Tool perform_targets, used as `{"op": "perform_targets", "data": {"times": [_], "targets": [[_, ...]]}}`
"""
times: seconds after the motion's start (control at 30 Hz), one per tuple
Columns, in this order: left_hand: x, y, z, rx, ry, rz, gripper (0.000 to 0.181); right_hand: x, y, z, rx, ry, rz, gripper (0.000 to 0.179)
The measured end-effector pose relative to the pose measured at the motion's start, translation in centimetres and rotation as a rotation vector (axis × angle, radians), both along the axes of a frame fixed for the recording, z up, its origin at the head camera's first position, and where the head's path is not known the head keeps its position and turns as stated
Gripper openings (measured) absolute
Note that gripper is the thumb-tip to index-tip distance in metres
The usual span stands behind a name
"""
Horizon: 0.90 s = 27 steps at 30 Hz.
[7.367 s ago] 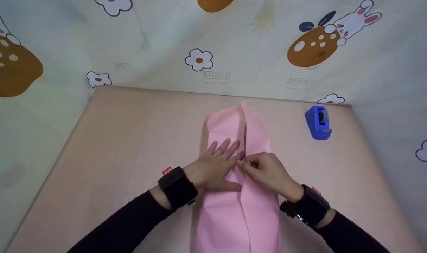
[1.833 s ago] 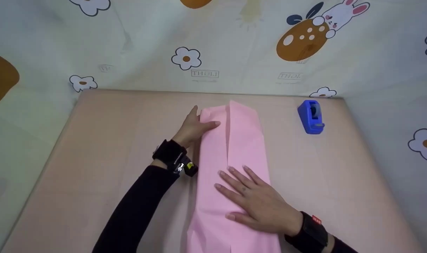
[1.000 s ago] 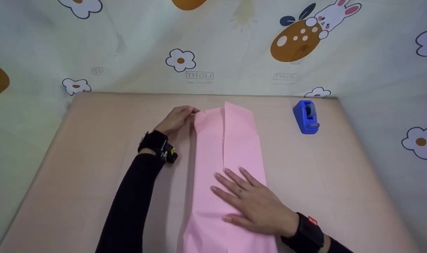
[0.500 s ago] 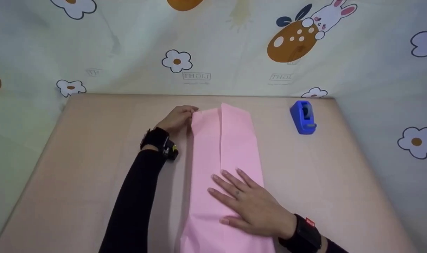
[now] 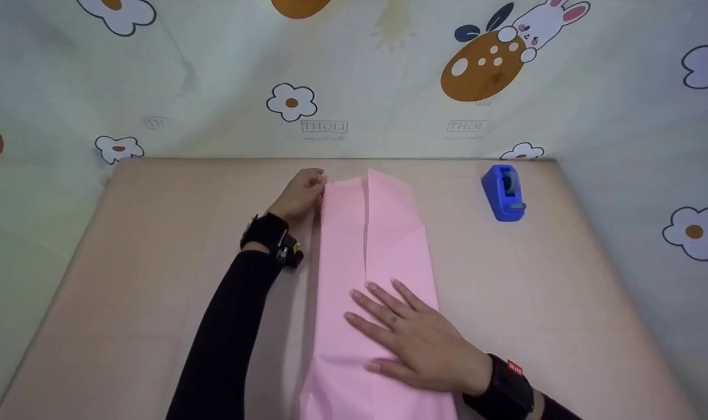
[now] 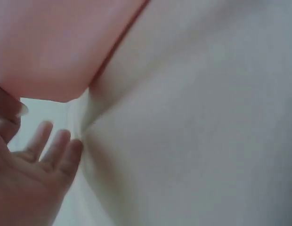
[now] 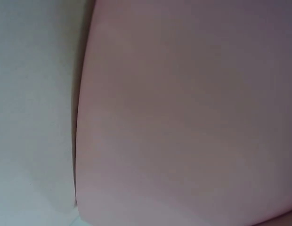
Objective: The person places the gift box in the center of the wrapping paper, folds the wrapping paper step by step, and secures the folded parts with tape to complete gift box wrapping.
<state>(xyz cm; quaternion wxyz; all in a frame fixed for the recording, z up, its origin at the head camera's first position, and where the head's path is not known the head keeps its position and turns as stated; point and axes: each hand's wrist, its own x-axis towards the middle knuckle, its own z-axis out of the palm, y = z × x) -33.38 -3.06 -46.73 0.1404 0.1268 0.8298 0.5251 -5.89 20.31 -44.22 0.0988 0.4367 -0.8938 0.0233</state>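
Note:
A long pink paper-wrapped package (image 5: 342,245) lies lengthwise on the table, with an overlapping seam running down its top. At its far left corner my left hand (image 5: 298,195) pinches the edge of the pink paper. The left wrist view shows the paper (image 6: 47,52) reaching the thumb and forefinger of that hand (image 6: 33,169), while the other fingers stand loosely apart. My right hand (image 5: 421,344) rests flat on the nearer part of the package, fingers spread. Only the paper's side (image 7: 174,117) fills most of the right wrist view. What the paper contains is hidden.
A blue tape dispenser (image 5: 504,192) stands at the far right of the beige tabletop (image 5: 173,245). Behind the table hangs a pale curtain (image 5: 225,70) printed with flowers and rabbits. The package runs out of the head view at the bottom.
Both hands were at the middle seam, the right one pinching there. My right hand then lay flat lower down, and my left moved to the far left corner, where it now pinches the paper.

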Motion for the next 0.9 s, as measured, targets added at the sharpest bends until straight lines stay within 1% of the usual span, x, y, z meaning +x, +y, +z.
{"op": "perform_targets", "data": {"times": [0.03, 0.1, 0.17, 0.23, 0.27, 0.33, 0.4, 0.47, 0.5, 0.53, 0.57, 0.6, 0.67, 0.73, 0.8, 0.9], "targets": [[0.2, -0.2, 0.3, 0.01, -0.002, 0.022, 0.016, 0.0, 0.0, 0.0, -0.005, 0.004, 0.003, 0.067], [0.8, -0.7, 1.0, 0.034, -0.017, 0.075, 0.025, -0.1, 0.0, 0.0, -0.01, 0.012, 0.007, 0.067], [1.8, -1.1, 2.0, 0.049, -0.02, 0.113, 0.034, -0.1, 0.0, 0.1, -0.015, 0.017, 0.004, 0.067], [3.2, -1.4, 2.8, 0.026, 0.019, 0.101, 0.038, -0.1, 0.0, 0.2, -0.019, 0.01, -0.002, 0.067], [4.2, -1.5, 3.2, 0.001, 0.059, 0.075, 0.039, -0.1, 0.0, 0.2, -0.022, 0.007, -0.005, 0.067], [6.9, -1.6, 3.8, -0.07, 0.167, -0.016, 0.04, -0.1, 0.0, 0.3, -0.028, 0.01, -0.007, 0.067], [10.2, -1.7, 4.3, -0.174, 0.309, -0.137, 0.042, -0.1, 0.0, 0.2, -0.032, 0.008, -0.008, 0.068], [13.8, -1.8, 4.7, -0.283, 0.446, -0.266, 0.047, 0.0, 0.0, 0.1, -0.031, 0.005, -0.017, 0.072], [15.5, -1.7, 4.9, -0.331, 0.495, -0.334, 0.05, 0.0, 0.0, 0.1, -0.031, 0.0, -0.023, 0.074], [17.1, -1.6, 5.0, -0.375, 0.528, -0.401, 0.054, 0.0, 0.0, 0.0, -0.032, -0.01, -0.032, 0.078], [18.6, -1.5, 5.1, -0.413, 0.551, -0.466, 0.058, 0.1, 0.0, 0.0, -0.036, -0.018, -0.04, 0.081], [19.8, -1.3, 5.1, -0.44, 0.556, -0.524, 0.061, 0.1, 0.0, -0.1, -0.042, -0.025, -0.049, 0.085], [21.7, -0.7, 5.1, -0.484, 0.535, -0.601, 0.066, 0.2, 0.2, -0.1, -0.064, -0.04, -0.065, 0.091], [22.9, -0.2, 4.9, -0.509, 0.511, -0.624, 0.068, 0.3, 0.2, -0.1, -0.09, -0.065, -0.074, 0.093], [23.6, 0.2, 4.7, -0.519, 0.495, -0.614, 0.07, 0.4, 0.3, 0.1, -0.117, -0.101, -0.084, 0.094], [24.1, 0.5, 4.3, -0.525, 0.491, -0.572, 0.073, 0.5, 0.3, 0.3, -0.148, -0.15, -0.101, 0.094]]}}
